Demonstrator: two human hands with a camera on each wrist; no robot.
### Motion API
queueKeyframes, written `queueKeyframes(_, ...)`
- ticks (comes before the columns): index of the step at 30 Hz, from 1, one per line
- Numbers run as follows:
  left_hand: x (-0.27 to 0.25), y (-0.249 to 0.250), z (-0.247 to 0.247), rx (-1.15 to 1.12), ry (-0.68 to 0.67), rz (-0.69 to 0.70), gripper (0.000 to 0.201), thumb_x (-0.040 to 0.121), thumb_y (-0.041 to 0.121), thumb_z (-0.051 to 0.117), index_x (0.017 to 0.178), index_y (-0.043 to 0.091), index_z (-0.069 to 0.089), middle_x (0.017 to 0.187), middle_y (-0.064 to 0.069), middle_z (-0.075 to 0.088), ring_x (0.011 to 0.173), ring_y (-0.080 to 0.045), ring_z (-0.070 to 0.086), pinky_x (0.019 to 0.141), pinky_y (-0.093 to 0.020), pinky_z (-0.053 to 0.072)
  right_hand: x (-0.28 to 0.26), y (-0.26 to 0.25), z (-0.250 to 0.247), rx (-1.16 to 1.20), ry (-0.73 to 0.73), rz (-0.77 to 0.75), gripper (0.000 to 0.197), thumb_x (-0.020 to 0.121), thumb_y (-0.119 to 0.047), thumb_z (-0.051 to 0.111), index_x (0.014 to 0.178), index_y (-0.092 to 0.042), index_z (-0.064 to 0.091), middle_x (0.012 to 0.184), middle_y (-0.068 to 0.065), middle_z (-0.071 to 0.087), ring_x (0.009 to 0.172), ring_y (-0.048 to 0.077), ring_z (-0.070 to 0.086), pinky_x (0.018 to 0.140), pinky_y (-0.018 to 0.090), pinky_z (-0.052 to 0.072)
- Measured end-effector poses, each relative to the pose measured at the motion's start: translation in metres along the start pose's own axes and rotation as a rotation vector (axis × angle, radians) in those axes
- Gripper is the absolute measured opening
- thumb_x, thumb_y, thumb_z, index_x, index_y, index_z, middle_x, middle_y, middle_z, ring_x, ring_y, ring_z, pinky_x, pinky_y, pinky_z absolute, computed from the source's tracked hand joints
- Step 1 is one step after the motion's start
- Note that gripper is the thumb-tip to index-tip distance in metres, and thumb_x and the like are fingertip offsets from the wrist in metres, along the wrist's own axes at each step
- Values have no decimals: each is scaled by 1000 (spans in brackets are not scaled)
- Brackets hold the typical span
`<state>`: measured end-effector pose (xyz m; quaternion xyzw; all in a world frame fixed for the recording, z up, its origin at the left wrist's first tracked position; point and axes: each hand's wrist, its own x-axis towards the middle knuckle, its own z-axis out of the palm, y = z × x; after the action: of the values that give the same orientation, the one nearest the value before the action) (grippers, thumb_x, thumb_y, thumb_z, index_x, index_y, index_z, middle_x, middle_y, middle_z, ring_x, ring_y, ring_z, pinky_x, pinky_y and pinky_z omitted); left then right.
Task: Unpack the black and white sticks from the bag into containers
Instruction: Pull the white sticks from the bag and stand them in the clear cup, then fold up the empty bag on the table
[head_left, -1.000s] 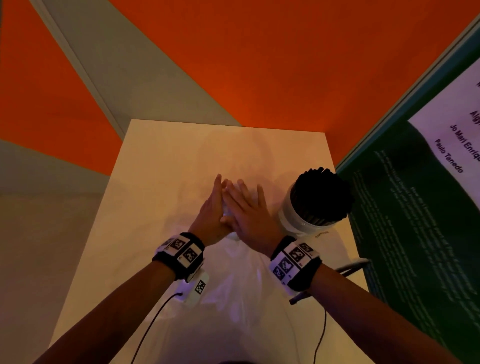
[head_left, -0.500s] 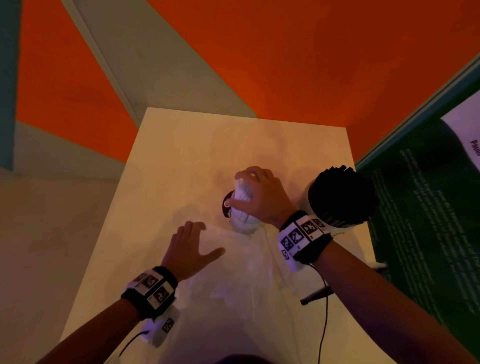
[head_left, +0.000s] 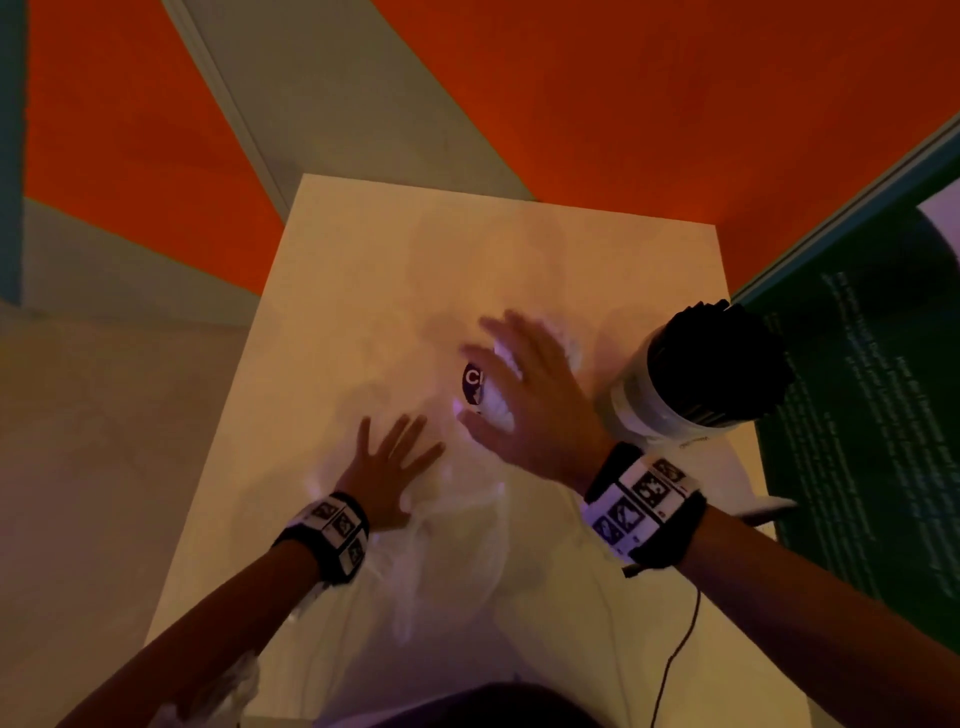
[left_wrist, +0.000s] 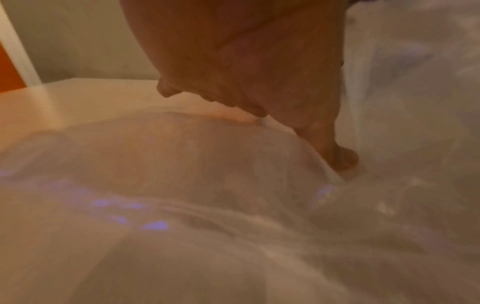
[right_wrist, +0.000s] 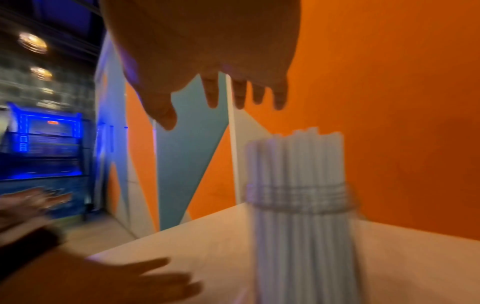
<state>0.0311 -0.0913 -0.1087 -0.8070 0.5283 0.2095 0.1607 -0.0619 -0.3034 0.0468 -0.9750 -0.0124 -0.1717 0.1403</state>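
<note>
A clear jar of white sticks (head_left: 498, 408) stands mid-table; its dark label (head_left: 471, 382) shows beside my palm. My right hand (head_left: 511, 384) hovers just above it, fingers spread, holding nothing. In the right wrist view the white sticks (right_wrist: 298, 174) stand upright in the jar below my open right hand (right_wrist: 207, 107). A white container packed with black sticks (head_left: 717, 364) stands to the right. My left hand (head_left: 400, 452) lies flat with spread fingers on the crumpled clear plastic bag (head_left: 457, 561). The left wrist view shows its thumb (left_wrist: 342, 160) pressing the bag (left_wrist: 182, 205).
The pale table (head_left: 363, 260) stands in a corner of orange and grey walls. A dark green poster board (head_left: 857, 415) runs close along the right edge, beside the black-stick container. A thin black cable (head_left: 675, 649) hangs from my right wrist over the table.
My right hand gripped the white sticks half a second ago; now it has let go and opened above them. My left hand left the jar and came down flat on the bag.
</note>
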Motion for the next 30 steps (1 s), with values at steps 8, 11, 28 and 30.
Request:
queueKeyframes(8, 6, -2, -4, 4, 7, 141, 65, 94, 46, 45, 148, 20, 20, 150, -10, 25, 131, -29, 30, 104, -40, 27, -89, -49, 83, -32, -925, -136, 81, 89, -54, 51, 151, -15, 16, 150, 10, 33, 139, 26, 29, 117, 52, 8)
queueKeyframes(11, 3, -13, 0, -113, 9, 109, 69, 92, 46, 51, 149, 22, 19, 154, -9, 22, 138, -25, 25, 110, -38, 24, -117, -53, 100, -51, -1004, -142, 90, 81, -50, 65, 149, -12, 20, 144, 16, 39, 133, 30, 36, 116, 55, 12)
queueKeyframes(28, -104, 40, 26, 10, 242, 266, 34, 73, 38, 78, 99, 18, 69, 91, 0, 68, 71, -18, 64, 64, -27, 50, -128, -79, 130, 502, -647, 336, 16, 87, -5, 53, 101, -11, 57, 102, 10, 60, 87, 26, 59, 83, 40, 50)
queueKeyframes(30, -105, 35, 27, -23, 241, 229, 24, 69, 25, 81, 90, 20, 70, 83, 2, 68, 68, -17, 64, 62, -25, 49, -134, -86, 134, 380, -690, 247, 30, 91, -29, 57, 114, -9, 61, 120, 11, 53, 103, 29, 57, 92, 38, 46)
